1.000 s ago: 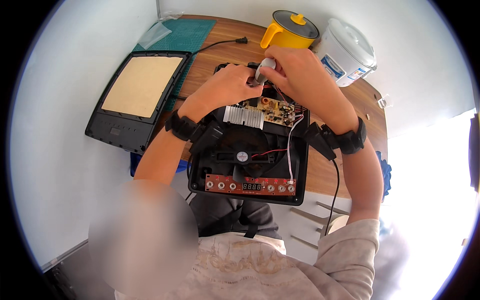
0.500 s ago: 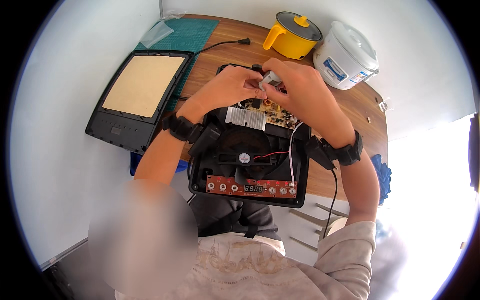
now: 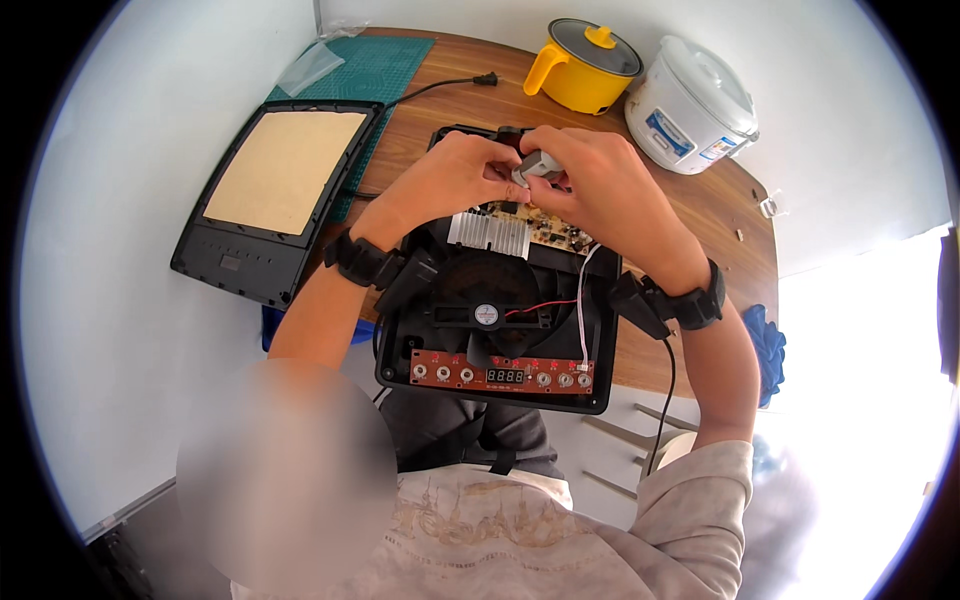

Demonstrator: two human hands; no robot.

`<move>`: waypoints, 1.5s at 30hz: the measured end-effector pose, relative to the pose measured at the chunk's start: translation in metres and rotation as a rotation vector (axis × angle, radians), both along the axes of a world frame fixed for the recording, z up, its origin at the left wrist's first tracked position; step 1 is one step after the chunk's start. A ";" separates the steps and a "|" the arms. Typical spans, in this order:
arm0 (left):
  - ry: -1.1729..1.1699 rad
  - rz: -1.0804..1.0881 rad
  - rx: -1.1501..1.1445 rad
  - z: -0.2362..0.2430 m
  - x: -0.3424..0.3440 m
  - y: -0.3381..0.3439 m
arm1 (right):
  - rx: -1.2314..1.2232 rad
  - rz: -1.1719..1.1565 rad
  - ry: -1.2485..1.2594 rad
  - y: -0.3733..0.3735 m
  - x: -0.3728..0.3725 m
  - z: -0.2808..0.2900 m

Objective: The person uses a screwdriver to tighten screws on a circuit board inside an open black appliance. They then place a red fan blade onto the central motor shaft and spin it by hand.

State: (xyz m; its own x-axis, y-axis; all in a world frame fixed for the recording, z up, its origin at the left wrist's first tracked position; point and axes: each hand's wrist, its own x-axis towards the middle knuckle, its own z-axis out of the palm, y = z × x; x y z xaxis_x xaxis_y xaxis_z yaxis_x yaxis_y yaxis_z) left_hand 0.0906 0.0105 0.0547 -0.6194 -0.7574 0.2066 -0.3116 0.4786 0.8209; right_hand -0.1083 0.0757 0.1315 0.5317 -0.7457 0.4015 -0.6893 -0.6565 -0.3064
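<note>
Wood table (image 3: 455, 110) against pale walls. Near edge: open black housing (image 3: 575, 403), red control strip (image 3: 505, 376), then fan (image 3: 487, 314), heat sink (image 3: 488, 236), circuit board (image 3: 556, 232). Above board's far part: grey piece (image 3: 541, 165), pinched by right hand (image 3: 595, 170); left hand (image 3: 455, 175) bunched at its end, own grip cannot tell. Right hand lower than second ago, piece tipped flatter; work seems closer in, hands hiding more of board. Left: black panel (image 3: 230, 263). Beyond: yellow pot (image 3: 585, 88), white cooker (image 3: 690, 105).
</note>
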 end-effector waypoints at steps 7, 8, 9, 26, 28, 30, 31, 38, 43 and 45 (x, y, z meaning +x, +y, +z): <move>0.001 -0.002 -0.054 -0.005 -0.001 0.002 | 0.034 0.013 0.024 0.001 -0.001 -0.002; -0.006 -0.009 -0.060 -0.006 -0.001 0.001 | 0.030 0.010 0.029 0.002 -0.001 -0.003; -0.014 -0.016 -0.066 -0.006 -0.001 0.000 | 0.019 0.011 0.018 0.002 -0.001 -0.003; -0.047 -0.049 -0.017 0.005 0.004 0.005 | 0.025 -0.007 -0.013 0.002 -0.001 -0.007; -0.015 -0.055 0.019 0.004 0.003 0.005 | 0.006 -0.006 -0.023 0.002 -0.001 -0.006; -0.047 -0.060 0.009 0.009 0.004 0.004 | -0.006 -0.014 -0.031 0.002 -0.001 -0.005; -0.062 -0.063 0.005 0.010 0.004 0.004 | -0.010 -0.023 -0.033 0.003 -0.001 -0.002; -0.011 -0.045 0.060 0.005 0.002 0.000 | -0.013 -0.088 -0.089 -0.005 -0.006 -0.003; -0.113 0.003 0.006 0.010 -0.003 0.001 | 0.021 -0.149 -0.109 -0.008 -0.013 -0.005; -0.068 0.015 0.005 0.005 -0.003 0.001 | 0.024 -0.140 -0.111 -0.010 -0.015 -0.005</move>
State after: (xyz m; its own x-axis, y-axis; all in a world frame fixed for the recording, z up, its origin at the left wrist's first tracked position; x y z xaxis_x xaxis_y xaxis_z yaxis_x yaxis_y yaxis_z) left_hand 0.0874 0.0113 0.0594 -0.6203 -0.7678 0.1602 -0.3741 0.4691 0.8000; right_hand -0.1232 0.0661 0.1263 0.3753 -0.8195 0.4330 -0.7345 -0.5479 -0.4004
